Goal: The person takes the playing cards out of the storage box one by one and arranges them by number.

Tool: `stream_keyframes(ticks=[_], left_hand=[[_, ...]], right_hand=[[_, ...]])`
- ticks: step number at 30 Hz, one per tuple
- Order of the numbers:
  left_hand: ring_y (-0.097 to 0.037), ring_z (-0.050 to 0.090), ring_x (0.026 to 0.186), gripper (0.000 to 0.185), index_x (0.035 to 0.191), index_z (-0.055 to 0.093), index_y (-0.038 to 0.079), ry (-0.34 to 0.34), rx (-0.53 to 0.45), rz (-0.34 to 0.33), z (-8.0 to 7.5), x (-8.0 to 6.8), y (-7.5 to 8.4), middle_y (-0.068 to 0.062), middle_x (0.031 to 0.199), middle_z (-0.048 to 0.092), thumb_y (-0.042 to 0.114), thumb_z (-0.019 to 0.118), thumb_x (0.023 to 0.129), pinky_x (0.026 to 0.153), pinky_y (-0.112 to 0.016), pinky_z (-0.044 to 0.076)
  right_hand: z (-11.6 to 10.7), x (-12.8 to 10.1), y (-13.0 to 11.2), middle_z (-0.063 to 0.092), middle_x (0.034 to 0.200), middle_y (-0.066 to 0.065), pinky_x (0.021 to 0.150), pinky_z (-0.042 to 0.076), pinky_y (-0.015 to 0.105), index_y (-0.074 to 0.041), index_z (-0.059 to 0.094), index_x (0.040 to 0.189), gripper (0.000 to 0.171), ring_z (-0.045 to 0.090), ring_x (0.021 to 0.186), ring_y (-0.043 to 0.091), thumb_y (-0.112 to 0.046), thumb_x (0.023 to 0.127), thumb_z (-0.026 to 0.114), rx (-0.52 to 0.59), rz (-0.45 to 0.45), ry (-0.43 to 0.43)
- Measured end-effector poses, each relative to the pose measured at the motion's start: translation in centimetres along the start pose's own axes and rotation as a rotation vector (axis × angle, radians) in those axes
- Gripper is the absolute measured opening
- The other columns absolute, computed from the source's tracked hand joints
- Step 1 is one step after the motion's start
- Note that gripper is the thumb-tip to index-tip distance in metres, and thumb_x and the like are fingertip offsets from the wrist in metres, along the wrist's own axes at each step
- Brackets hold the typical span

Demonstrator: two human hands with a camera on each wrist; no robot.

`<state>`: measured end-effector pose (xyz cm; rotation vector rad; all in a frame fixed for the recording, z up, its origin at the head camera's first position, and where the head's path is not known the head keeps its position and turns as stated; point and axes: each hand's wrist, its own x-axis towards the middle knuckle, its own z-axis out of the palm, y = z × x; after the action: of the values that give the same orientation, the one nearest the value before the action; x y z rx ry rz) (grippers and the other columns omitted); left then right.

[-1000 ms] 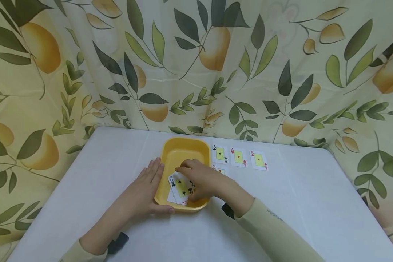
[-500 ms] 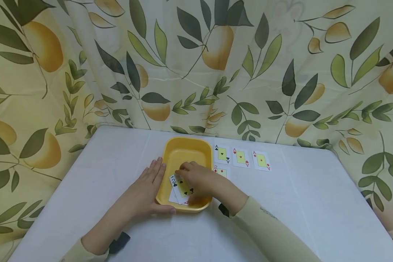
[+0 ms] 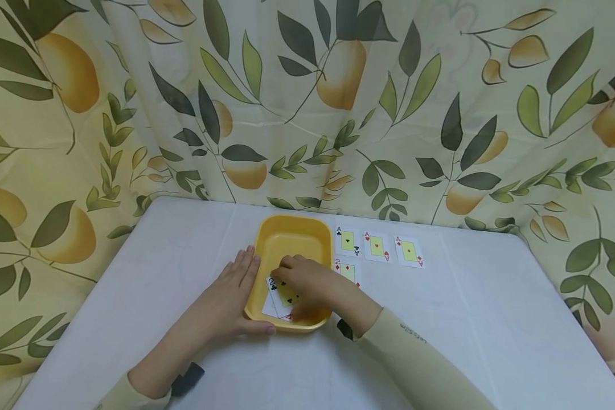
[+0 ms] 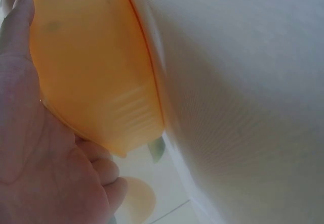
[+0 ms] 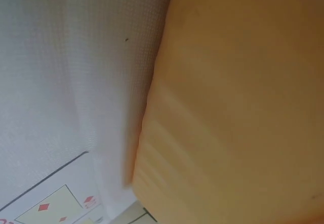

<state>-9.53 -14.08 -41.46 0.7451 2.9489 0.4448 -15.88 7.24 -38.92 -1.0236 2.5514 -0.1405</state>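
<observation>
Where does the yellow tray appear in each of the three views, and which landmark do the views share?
Head view: the yellow tray lies at centre on the table, between both hands.
Left wrist view: yellow tray fills the upper left, against the left hand.
Right wrist view: yellow tray fills the right side.
Shared landmark: the white tablecloth beside the tray.

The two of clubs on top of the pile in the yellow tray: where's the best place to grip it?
Take the two of clubs by its far-left corner, the part showing clear of the right hand. It lies flat on the other cards, near the yellow tray wall, so probably come from above and slide it up before pinching.
</observation>
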Motion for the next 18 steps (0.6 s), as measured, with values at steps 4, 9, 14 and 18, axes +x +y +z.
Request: stream_keyframes(ticks=[4, 9, 14, 18], left_hand=[[-0.031, 0.003, 0.155, 0.135, 0.159, 0.011, 0.001, -0.003, 0.004, 0.0, 0.0, 0.0, 0.0, -0.016, 0.167, -0.001, 0.09, 0.056, 0.068, 0.124, -0.049, 0.018], [-0.033, 0.005, 0.154, 0.135, 0.158, 0.012, 0.0, 0.01, 0.003, 0.015, 0.1, -0.1, 0.1, -0.017, 0.167, 0.0, 0.089, 0.057, 0.069, 0.123, -0.049, 0.02], [-0.034, 0.007, 0.154, 0.135, 0.158, 0.013, -0.001, 0.016, 0.002, 0.016, 0.2, -0.1, 0.0, -0.018, 0.167, 0.001, 0.089, 0.058, 0.068, 0.123, -0.049, 0.02], [-0.034, 0.006, 0.154, 0.136, 0.158, 0.013, -0.001, 0.019, 0.003, 0.01, 0.2, -0.1, -0.1, -0.018, 0.167, 0.001, 0.089, 0.059, 0.068, 0.123, -0.049, 0.019]], right_hand=[[0.1, 0.0, 0.0, 0.053, 0.137, -0.001, 0.11, 0.045, 0.033, -0.023, 0.054, 0.144, 0.09, 0.049, 0.117, 0.016, -0.036, 0.065, 0.093, -0.001, -0.005, 0.016], [-0.3, -0.4, -0.1, 0.052, 0.135, 0.0, 0.108, 0.046, 0.031, -0.021, 0.053, 0.143, 0.091, 0.047, 0.116, 0.016, -0.038, 0.063, 0.094, -0.01, -0.008, 0.037], [-1.4, -1.3, -0.3, 0.05, 0.132, 0.0, 0.107, 0.046, 0.03, -0.017, 0.052, 0.141, 0.094, 0.044, 0.116, 0.017, -0.045, 0.062, 0.094, -0.039, -0.006, 0.073], [-2.5, -2.1, -0.1, 0.048, 0.131, -0.001, 0.105, 0.047, 0.029, -0.016, 0.051, 0.142, 0.096, 0.043, 0.116, 0.016, -0.05, 0.061, 0.092, -0.001, 0.022, 0.115]])
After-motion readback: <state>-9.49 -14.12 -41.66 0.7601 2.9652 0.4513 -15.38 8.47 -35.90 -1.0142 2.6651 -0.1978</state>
